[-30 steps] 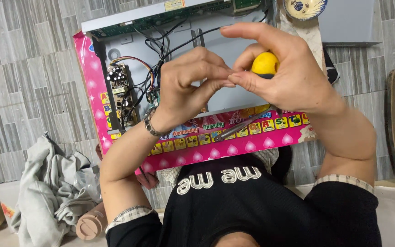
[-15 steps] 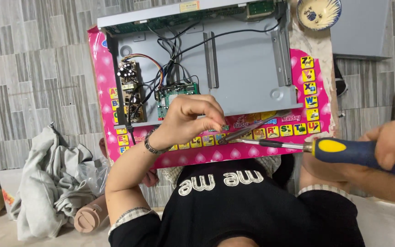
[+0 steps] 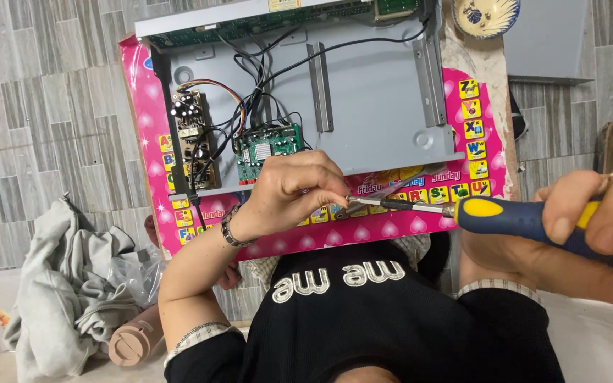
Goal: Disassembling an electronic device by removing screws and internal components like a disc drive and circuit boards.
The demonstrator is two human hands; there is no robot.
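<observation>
The right hand [image 3: 604, 213] is closing firmly around the blue-and-yellow handle of a screwdriver [image 3: 505, 216], holding it level so that the shaft is pointing left across the person's lap. The left hand [image 3: 296, 188] is curling its fingertips [image 3: 338, 202] around the screwdriver's tip, pinching something there — most likely a small screw or the bit itself, though it is too small to tell.

Just beyond the hands, the opened grey metal chassis [image 3: 370, 92] is lying on a pink alphabet mat [image 3: 391, 227] on the tiled floor, with a green circuit board [image 3: 271, 145] to the left of its middle and a brown power board [image 3: 193, 135] further left, black wires looping between them. A heap of grey cloth [image 3: 58, 284] is sitting at the near left.

To do this well, I judge that the right hand should be keeping the handle still and in line while the left does the fine work — any wobble at the handle is magnified at the tip. The pinch should be staying light, just enough to seat whatever is at the tip squarely, and the fingertips should be staying to the side of the point rather than in front of it. Working over the mat rather than over the lap would be helping too, since a dropped part could be lost in the clothing.
</observation>
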